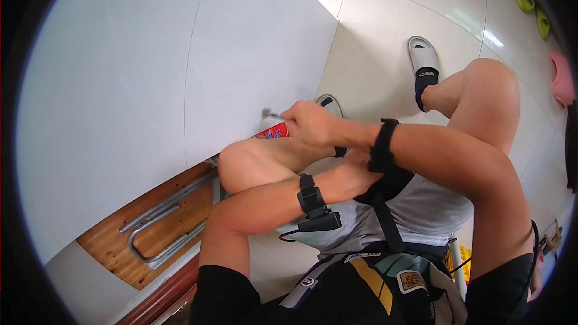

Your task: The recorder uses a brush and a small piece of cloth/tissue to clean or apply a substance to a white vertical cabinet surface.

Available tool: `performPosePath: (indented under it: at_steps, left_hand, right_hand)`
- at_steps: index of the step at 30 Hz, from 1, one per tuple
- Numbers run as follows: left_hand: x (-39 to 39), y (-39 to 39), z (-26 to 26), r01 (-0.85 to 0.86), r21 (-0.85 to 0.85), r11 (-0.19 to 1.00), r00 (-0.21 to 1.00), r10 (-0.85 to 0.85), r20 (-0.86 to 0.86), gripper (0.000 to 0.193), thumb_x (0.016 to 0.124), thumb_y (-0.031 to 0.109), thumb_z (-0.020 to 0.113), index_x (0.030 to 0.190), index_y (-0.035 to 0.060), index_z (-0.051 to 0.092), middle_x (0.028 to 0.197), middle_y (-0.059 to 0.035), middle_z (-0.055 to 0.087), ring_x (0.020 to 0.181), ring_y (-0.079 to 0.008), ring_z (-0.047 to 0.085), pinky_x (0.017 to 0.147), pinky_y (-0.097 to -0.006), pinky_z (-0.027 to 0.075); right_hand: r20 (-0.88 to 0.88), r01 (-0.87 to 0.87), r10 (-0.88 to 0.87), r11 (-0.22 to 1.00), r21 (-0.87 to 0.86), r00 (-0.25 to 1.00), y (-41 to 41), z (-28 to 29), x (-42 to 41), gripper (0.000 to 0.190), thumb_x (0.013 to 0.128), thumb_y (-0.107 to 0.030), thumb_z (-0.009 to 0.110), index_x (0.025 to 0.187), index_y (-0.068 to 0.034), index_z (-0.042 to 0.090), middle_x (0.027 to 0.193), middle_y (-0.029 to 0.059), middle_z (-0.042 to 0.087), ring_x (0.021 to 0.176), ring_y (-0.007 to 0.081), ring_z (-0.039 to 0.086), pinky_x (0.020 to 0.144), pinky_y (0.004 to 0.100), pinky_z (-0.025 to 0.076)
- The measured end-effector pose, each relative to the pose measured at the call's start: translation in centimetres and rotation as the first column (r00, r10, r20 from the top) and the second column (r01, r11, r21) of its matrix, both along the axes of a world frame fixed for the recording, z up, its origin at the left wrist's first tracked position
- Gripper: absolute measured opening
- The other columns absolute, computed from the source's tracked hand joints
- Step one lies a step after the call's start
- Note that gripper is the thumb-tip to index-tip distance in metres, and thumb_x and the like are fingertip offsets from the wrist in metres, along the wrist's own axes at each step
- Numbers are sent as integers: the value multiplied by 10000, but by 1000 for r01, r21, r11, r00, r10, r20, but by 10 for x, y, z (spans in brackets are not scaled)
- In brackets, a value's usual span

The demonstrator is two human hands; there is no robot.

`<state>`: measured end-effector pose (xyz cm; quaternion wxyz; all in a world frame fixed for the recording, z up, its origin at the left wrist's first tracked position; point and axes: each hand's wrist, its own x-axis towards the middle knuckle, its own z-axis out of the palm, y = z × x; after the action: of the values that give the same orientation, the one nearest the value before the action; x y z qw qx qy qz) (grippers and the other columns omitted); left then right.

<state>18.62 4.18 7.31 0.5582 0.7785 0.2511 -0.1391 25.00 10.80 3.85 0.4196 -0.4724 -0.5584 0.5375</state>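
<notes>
My right hand (311,122) is closed round a thin tool (267,113) whose small greyish head sticks out to the left. The head is blurred, so its kind cannot be told, and the fist hides the handle. Below and to the right, my left hand (356,171) is by my lap, beside a black fabric item (390,185) with a strap. The right forearm and its black wristband partly cover that hand, so its fingers and any grip are not visible. A red printed package (273,132) shows behind the right hand, above my bent knee.
A large pale panel or tabletop (135,76) stretches across the left. Beneath its edge lie a wooden board (113,253) and bent metal tubes (171,198). Grey slippers (423,56) are on my feet on the tiled floor (384,4). Green shoes (525,1) lie at the upper right.
</notes>
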Motion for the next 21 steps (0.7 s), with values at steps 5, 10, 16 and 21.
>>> performPosePath:
  at_steps: [5, 10, 16, 21]
  left_hand:
    - [6, 9, 28, -166, -281, 945, 925, 50, -378, 186, 917, 120, 611, 1053, 7, 669, 955, -183, 696, 881, -304, 703, 722, -389, 540]
    - [-23, -15, -52, 365, 104, 925, 923, -345, -168, 208, 801, 52, 657, 1001, 3, 686, 899, -184, 695, 808, -297, 708, 665, -381, 546]
    - [15, 8, -13, 273, 320, 907, 957, -289, 2, 102, 802, 118, 718, 821, 18, 706, 779, -152, 712, 748, -293, 709, 642, -391, 534]
    - [12, 25, -9, 583, 446, 679, 801, -574, -171, 50, 662, 11, 682, 706, 23, 662, 696, -167, 663, 730, -354, 711, 647, -428, 552]
  right_hand:
    - [-70, -132, 141, 985, 111, 988, -8, 11, -18, 197, 844, -37, 503, 879, 60, 670, 776, 317, 622, 735, 472, 611, 684, 505, 492]
    - [131, 120, -100, 981, -152, 986, 11, -35, -7, 182, 838, -37, 501, 806, 82, 634, 753, 325, 603, 708, 483, 593, 670, 513, 492]
    - [75, 174, -166, 978, -112, 983, 12, -12, 27, 213, 862, -47, 483, 826, 89, 644, 686, 312, 589, 622, 462, 592, 637, 503, 498]
    - [186, 455, -432, 884, -105, 882, 50, 2, 55, 241, 881, -71, 485, 881, 83, 669, 659, 289, 593, 593, 404, 605, 620, 486, 487]
